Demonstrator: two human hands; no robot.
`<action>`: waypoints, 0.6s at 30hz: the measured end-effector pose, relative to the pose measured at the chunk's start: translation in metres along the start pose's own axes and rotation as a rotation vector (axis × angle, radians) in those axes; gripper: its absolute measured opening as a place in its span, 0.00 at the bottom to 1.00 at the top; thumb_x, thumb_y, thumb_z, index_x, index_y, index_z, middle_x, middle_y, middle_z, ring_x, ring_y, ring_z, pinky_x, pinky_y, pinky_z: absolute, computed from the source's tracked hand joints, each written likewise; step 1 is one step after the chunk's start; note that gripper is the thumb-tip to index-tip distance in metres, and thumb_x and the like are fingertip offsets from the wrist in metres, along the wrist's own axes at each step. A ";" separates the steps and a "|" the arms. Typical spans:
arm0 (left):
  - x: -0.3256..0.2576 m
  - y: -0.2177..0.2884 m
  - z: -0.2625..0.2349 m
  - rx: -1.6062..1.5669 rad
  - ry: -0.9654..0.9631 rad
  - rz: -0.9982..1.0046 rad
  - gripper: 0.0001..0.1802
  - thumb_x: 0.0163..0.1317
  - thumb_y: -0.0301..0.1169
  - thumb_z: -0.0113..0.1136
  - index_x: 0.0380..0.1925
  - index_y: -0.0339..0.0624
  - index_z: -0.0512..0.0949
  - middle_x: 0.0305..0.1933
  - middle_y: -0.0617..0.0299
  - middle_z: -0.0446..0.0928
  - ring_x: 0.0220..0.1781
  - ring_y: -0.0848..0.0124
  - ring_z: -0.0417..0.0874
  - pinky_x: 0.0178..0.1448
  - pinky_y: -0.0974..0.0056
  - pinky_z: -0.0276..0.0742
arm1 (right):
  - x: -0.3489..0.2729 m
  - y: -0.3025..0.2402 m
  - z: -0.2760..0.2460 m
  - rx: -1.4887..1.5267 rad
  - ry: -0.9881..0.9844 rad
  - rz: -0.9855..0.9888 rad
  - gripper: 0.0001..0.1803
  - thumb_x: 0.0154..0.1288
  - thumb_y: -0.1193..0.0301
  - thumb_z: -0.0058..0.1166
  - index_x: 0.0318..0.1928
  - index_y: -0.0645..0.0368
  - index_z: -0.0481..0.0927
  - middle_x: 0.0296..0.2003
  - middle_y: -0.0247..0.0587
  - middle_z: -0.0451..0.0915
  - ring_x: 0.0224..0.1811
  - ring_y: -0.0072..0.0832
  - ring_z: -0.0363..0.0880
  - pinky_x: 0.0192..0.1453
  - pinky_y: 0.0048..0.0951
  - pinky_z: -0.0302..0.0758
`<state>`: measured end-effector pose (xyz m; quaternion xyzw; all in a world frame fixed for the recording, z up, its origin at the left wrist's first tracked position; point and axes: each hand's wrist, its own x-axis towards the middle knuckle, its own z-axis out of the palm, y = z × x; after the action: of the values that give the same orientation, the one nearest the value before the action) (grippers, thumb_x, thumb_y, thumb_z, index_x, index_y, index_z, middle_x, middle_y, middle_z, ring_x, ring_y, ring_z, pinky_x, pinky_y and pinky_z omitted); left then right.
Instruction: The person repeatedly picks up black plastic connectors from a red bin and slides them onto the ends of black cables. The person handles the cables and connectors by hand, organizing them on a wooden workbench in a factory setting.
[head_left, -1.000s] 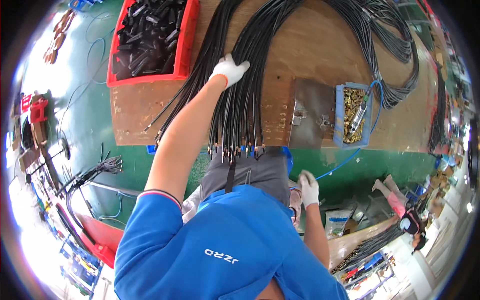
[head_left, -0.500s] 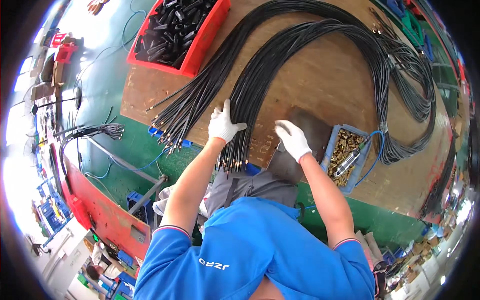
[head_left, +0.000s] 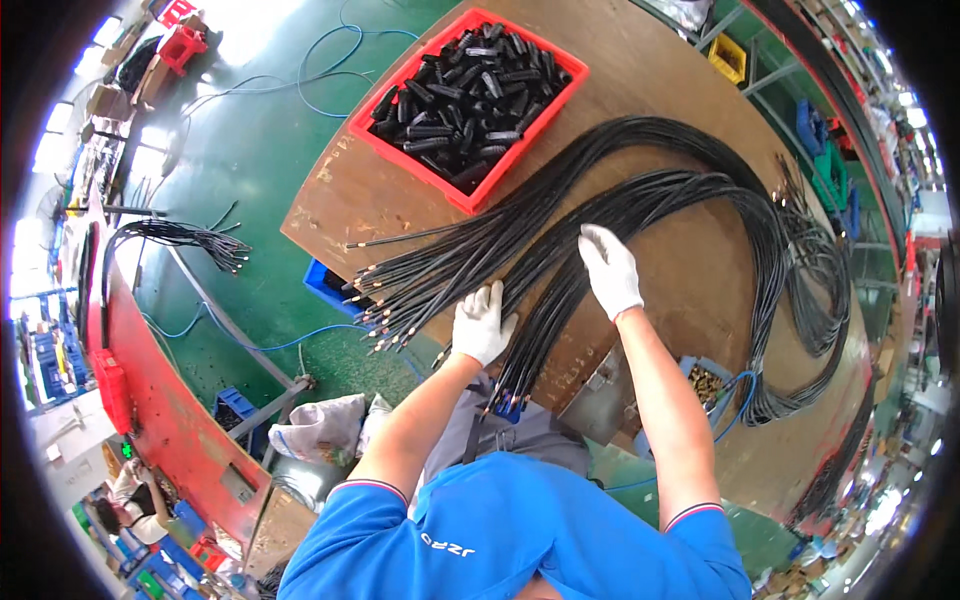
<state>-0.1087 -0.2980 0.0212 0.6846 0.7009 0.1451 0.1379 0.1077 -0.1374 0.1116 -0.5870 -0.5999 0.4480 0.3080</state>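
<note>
A long bundle of black cables (head_left: 680, 185) curves over the brown table, bare copper-coloured tips at the near left. My left hand (head_left: 483, 323), in a white glove, lies on the cables close to their ends, fingers and thumb apart. At the front of the bundle a nearer group of cables (head_left: 549, 330) runs between my two hands. My right hand (head_left: 610, 268), also gloved, rests against that group's right edge farther up, fingers stretched out over it. What the fingertips touch underneath is partly hidden.
A red bin (head_left: 475, 200) of black ribbed sleeves stands at the table's far left. By my right forearm are a blue tray of brass parts (head_left: 706, 385) and a dark metal plate (head_left: 598, 395). A blue bin (head_left: 330, 290) sits below the table's left edge.
My right hand has moved from beside the metal plate to the cables. A nearer group of cables now stands apart from the rest. The whole view has shifted.
</note>
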 end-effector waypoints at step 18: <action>0.006 -0.017 -0.008 -0.223 0.100 -0.013 0.37 0.59 0.43 0.70 0.66 0.40 0.74 0.49 0.55 0.77 0.50 0.56 0.80 0.53 0.50 0.76 | 0.175 -0.168 0.186 -0.980 -0.355 -0.617 0.38 0.64 0.53 0.65 0.71 0.52 0.73 0.66 0.51 0.77 0.66 0.51 0.76 0.71 0.47 0.74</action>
<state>-0.1272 -0.2927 0.0222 0.6524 0.6909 0.2549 0.1790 -0.1518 0.0163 0.1592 -0.3756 -0.9212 0.1007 0.0128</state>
